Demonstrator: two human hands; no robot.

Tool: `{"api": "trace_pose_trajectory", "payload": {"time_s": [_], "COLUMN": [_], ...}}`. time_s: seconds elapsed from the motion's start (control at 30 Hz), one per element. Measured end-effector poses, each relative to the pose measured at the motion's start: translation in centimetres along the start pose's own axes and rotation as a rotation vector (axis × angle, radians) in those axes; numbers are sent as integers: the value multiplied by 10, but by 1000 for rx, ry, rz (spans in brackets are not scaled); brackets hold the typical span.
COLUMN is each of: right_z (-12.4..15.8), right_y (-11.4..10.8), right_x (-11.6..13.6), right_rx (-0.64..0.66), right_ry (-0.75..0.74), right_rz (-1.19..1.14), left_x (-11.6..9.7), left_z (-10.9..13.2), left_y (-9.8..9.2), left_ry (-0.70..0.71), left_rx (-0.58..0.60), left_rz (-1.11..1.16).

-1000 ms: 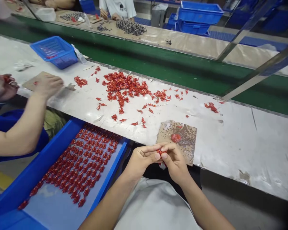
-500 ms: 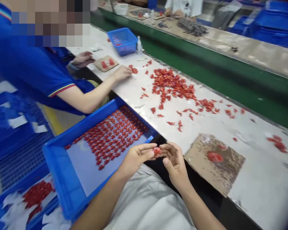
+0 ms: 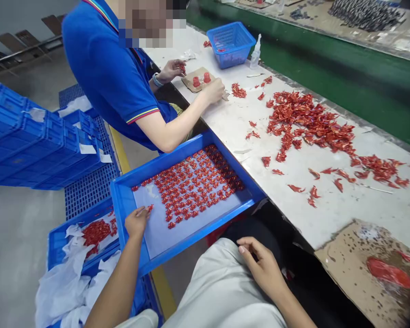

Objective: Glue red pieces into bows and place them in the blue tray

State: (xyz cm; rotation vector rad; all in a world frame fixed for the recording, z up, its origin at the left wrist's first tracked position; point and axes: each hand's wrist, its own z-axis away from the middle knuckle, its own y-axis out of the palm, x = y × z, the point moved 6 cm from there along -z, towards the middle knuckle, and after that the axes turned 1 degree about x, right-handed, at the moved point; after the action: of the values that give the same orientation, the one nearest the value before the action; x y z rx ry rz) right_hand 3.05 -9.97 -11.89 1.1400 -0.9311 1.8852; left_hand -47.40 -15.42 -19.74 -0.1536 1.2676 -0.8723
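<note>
My left hand [image 3: 137,222] pinches a small red plastic piece [image 3: 150,208] over the left part of a blue tray [image 3: 121,200]. Rows of red figure-like pieces [image 3: 191,182] stand on the tray's pale liner, to the right of that hand. My right hand [image 3: 259,262] hovers by my lap with its fingers loosely curled and apart, holding nothing I can see. A heap of loose red pieces [image 3: 307,120] covers part of the white table [image 3: 287,214]. Nearer to me on the table lies a stained cardboard sheet [image 3: 345,255] with a red patch [image 3: 389,272].
A co-worker in a blue shirt [image 3: 102,68] sits at the left, hands over a cardboard piece [image 3: 191,86] with two red cups. Behind stand a blue basket [image 3: 230,45] and a dropper bottle [image 3: 256,54]. Stacked blue crates [image 3: 37,141] and a lower bin [image 3: 56,246] are at left.
My hands have parted: the left has carried the red piece leftward to the tray, while the right has dropped back toward my lap. The view has turned left.
</note>
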Motion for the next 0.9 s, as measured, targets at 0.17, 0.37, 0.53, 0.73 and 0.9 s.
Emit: {"api": "trace_pose_trajectory", "payload": {"time_s": [0.17, 0.37, 0.53, 0.73, 0.9], "right_z": [-6, -14, -15, -17, -17], "right_y": [13, 21, 27, 31, 32], "right_x": [12, 10, 7, 11, 15], "right_rx": [34, 44, 42, 44, 33], "right_ry": [-31, -10, -16, -16, -30], "right_rz": [81, 122, 152, 147, 130], "left_x": [-17, -29, -26, -28, -40], "left_z": [-67, -118, -133, -135, -118], "left_y": [24, 52, 64, 67, 65], "left_ry": [14, 36, 49, 35, 8], "left_rx": [-65, -43, -19, -3, 4], "left_rz": [-80, -85, -70, -52, -45]}}
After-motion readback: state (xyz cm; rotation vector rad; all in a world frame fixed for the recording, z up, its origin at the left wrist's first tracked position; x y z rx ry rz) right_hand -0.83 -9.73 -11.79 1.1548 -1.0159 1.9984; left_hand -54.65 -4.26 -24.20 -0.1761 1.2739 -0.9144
